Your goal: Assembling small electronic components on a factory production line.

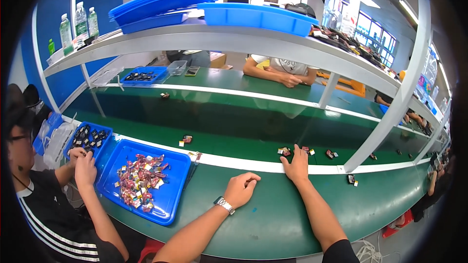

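My left hand [241, 189], with a metal watch on its wrist, rests on the green bench top in a loose fist with nothing visible in it. My right hand [296, 164] lies flat across the white strip at the belt's near edge, fingers stretched toward a small cluster of little red and black parts [284, 151] on the green conveyor belt [234, 117]. Its fingertips reach right beside these parts. More small parts [185, 139] sit further left on the belt.
A blue tray [173, 199] of several small red and yellow parts lies left of my left hand. A person at my left works over another blue tray [104, 132] of dark parts. Across the belt another person's arms [285, 77] rest. A grey shelf [234, 39] carries blue trays and bottles.
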`<move>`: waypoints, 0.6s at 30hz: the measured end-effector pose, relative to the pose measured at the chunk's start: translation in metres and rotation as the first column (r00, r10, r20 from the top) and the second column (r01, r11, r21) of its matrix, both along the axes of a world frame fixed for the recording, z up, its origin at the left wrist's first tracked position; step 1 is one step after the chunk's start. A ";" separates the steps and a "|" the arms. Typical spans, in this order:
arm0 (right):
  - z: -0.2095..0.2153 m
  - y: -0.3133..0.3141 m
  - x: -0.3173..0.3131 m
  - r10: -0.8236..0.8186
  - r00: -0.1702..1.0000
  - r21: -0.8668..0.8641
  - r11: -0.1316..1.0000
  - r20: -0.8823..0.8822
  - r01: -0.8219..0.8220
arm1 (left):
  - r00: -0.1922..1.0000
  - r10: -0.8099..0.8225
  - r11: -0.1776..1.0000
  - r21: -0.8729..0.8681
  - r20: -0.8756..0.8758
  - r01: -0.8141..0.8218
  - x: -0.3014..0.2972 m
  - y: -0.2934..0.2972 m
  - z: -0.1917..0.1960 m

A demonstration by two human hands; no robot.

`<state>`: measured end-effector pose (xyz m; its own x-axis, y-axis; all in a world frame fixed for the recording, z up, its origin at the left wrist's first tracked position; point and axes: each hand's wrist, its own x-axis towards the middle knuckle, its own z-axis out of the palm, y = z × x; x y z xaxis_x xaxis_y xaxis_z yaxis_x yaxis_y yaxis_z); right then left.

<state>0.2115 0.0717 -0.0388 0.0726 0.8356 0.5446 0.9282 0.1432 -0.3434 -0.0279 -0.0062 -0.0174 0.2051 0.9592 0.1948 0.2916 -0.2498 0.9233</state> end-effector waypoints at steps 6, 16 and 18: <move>0.005 0.015 0.006 -0.037 0.998 -0.029 0.999 -0.056 0.036 | 0.998 0.018 0.998 0.058 0.068 -0.022 0.007 0.006 -0.008; 0.046 -0.095 -0.016 0.606 0.700 -0.056 0.740 -0.377 -0.670 | 0.907 -0.088 0.937 -0.276 0.413 0.216 -0.004 0.009 0.001; 0.056 -0.108 -0.021 0.679 0.661 -0.086 0.674 -0.321 -0.734 | 0.877 -0.194 0.863 -0.349 0.440 0.366 -0.009 0.005 0.010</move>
